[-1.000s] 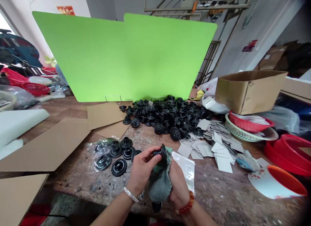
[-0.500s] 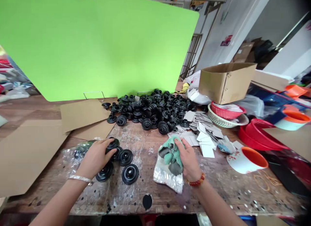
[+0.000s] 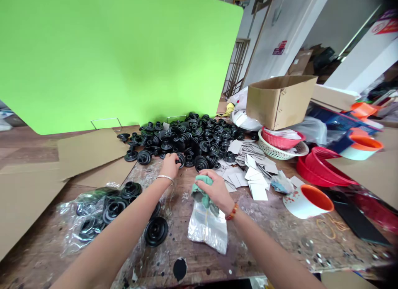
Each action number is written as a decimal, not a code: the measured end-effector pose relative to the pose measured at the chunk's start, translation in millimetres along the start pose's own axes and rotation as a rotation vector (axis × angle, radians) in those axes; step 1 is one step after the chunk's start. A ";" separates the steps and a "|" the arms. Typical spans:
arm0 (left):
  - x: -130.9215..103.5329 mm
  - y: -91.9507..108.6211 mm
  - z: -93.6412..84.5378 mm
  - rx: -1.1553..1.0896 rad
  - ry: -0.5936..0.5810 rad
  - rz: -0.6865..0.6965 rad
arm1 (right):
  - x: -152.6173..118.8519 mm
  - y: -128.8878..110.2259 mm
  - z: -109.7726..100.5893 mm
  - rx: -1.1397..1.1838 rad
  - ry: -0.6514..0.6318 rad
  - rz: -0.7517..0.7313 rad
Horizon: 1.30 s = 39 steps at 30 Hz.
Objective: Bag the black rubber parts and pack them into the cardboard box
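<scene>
My left hand [image 3: 170,166] reaches to the front edge of a pile of black stepped discs [image 3: 203,133]. Its fingers are closed on one black stepped disc [image 3: 180,159]. In my right hand [image 3: 219,191] a crumpled green cloth [image 3: 202,185] with grey patches is gripped. The cloth is just above and against a stack of clear plastic bags [image 3: 207,231] on the table. Left of the bags lie several loose black discs [image 3: 156,231], partly hidden by my left forearm. Clear bags with black discs inside [image 3: 90,218] lie further left.
White cards [image 3: 258,183] are strewn right of the pile. Beyond stand a cardboard box [image 3: 281,100], red and cream baskets [image 3: 282,150] and a white-orange cup [image 3: 307,202]. A black phone-like slab [image 3: 356,218] lies at right. Cardboard sheets [image 3: 93,152] lie left; a green board [image 3: 124,57] stands behind.
My left hand has left the loose discs and moved forward and right to the pile, closing on a disc there. My right hand still grips the cloth over the bags. The view has shifted slightly.
</scene>
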State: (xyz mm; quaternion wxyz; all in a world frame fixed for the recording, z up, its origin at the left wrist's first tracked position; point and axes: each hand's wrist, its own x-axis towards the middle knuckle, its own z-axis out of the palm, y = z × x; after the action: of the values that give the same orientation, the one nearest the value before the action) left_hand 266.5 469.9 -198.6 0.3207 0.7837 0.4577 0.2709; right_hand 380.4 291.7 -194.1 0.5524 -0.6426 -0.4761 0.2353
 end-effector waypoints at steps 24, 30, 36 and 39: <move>-99.2 12.4 -60.7 -1.126 -0.222 -0.318 | 8.4 -38.1 59.5 -0.189 0.018 -0.415; -162.1 34.3 -37.5 -1.038 -0.267 -0.097 | -15.3 -44.5 60.1 0.417 -0.083 0.052; -154.8 23.9 -65.2 -0.243 0.142 0.165 | -36.0 -44.7 83.5 0.902 -0.240 0.675; -137.0 0.1 -104.8 0.265 0.268 0.162 | -43.6 -41.0 75.5 0.889 -0.166 0.577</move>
State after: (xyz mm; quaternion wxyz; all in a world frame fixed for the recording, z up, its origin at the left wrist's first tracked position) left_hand 131.8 374.5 -148.7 0.1281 0.8104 0.4633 0.3350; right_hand 284.4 287.8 -186.7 0.6445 -0.4308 -0.1768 0.6064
